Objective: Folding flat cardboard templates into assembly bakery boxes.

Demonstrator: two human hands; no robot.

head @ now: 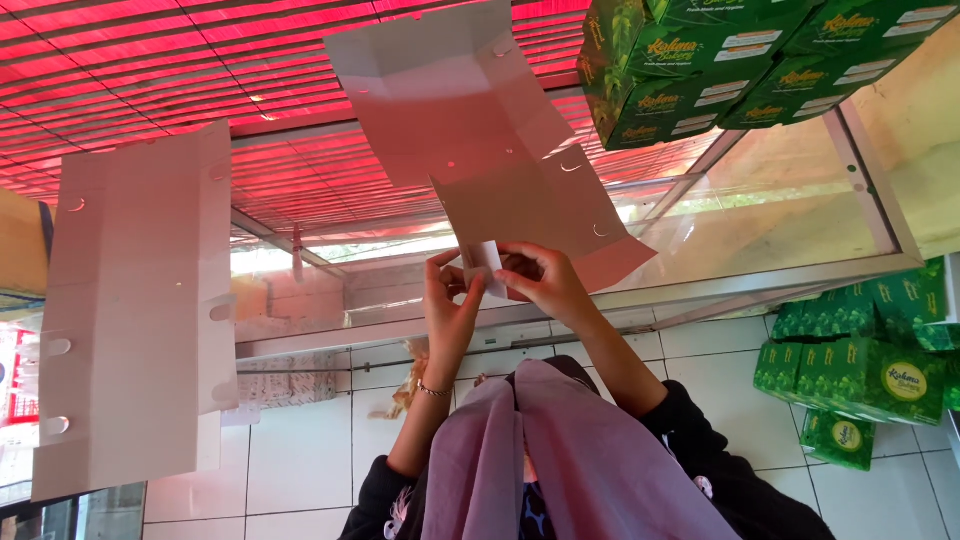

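Head view: left hand (pixel 450 300) & right hand (pixel 540 282) both pinch a small white flap (pixel 486 258) at the near edge of an unfolded cardboard box blank (pixel 480 140) lying on a glass counter (pixel 760 215). Green boxes (pixel 700 60) stacked at far right; second flat blank (pixel 135 310) lies at left.

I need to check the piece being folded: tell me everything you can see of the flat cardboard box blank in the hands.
The box blank is a pale, thin cardboard sheet, unfolded, with creased panels, side flaps and small curved slits. It lies spread on the glass counter top. Its near part looks brownish, ending in a small white tab. The left hand and right hand pinch that tab at the near edge. Nothing else touches it.
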